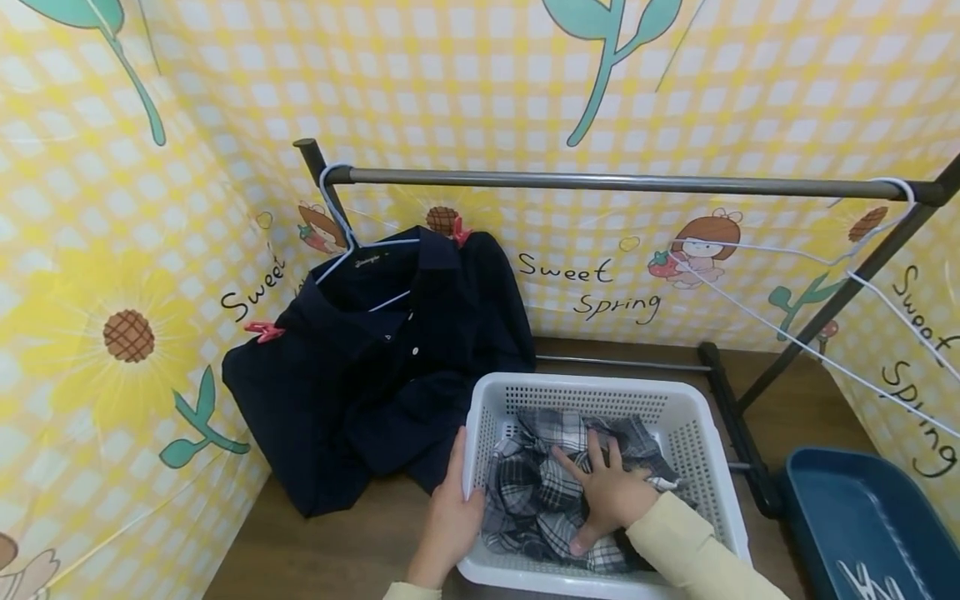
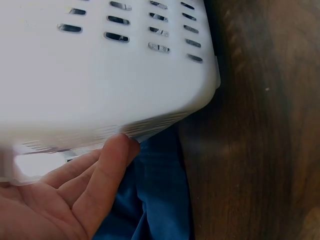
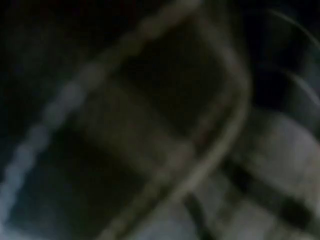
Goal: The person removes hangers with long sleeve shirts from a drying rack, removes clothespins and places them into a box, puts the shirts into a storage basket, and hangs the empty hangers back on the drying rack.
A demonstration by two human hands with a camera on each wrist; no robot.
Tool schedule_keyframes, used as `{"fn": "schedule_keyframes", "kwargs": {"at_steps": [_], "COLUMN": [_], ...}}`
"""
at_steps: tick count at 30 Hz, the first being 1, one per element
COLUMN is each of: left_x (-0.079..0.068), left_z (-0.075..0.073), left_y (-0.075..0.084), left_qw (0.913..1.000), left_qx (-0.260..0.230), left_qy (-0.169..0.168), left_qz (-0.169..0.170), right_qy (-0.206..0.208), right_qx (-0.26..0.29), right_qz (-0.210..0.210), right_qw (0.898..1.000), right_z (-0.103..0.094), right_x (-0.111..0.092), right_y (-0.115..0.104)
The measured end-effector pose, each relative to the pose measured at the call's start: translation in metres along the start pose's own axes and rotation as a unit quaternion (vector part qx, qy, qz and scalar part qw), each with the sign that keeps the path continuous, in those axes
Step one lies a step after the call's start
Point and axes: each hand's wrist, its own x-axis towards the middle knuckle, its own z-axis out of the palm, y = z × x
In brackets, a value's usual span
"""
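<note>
A white plastic basket (image 1: 588, 385) with perforated walls holds crumpled grey-and-black plaid cloth (image 1: 517, 487). My left hand (image 1: 453, 521) grips the basket's left side, thumb at the rim and fingers along the outer wall. In the left wrist view, the fingers (image 2: 112, 165) meet the basket's outer wall (image 2: 75, 90), and the thumb is hidden. Inside the basket, my right hand (image 1: 611, 492) rests on the plaid cloth, fingers spread. The right wrist view is dark and blurred, with plaid cloth (image 3: 270, 195) close to the camera.
A dark navy shirt (image 1: 390, 358) hangs from a hanger on the rack's rail (image 1: 600, 181), with pink clips (image 1: 264, 332) at its shoulders. Another wire hanger (image 1: 795, 250) hangs at the rail's right end. A blue tray (image 1: 840, 500) with white items stands at the lower right.
</note>
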Motion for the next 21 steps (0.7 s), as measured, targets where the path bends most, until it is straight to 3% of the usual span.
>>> {"fn": "schedule_keyframes", "kwargs": {"at_steps": [7, 14, 17, 21], "left_x": [-0.002, 0.0, -0.001, -0.002], "left_z": [-0.005, -0.004, -0.003, -0.002], "left_y": [-0.003, -0.002, -0.001, 0.0], "left_qw": [0.9995, 0.9996, 0.9994, 0.9993], "left_qx": [0.018, 0.018, 0.027, 0.036], "left_qy": [0.026, 0.013, 0.014, 0.006], "left_qz": [0.002, 0.017, 0.014, 0.008], "right_qy": [0.007, 0.023, 0.049, 0.125], "right_qx": [-0.002, 0.056, 0.074, 0.076], "right_qz": [-0.006, -0.018, -0.017, -0.007], "right_qw": [1.0, 0.998, 0.996, 0.989], "right_z": [0.005, -0.006, -0.012, -0.019], "right_x": [0.012, 0.0, -0.012, -0.034], "right_y": [-0.005, 0.002, 0.006, 0.019]}}
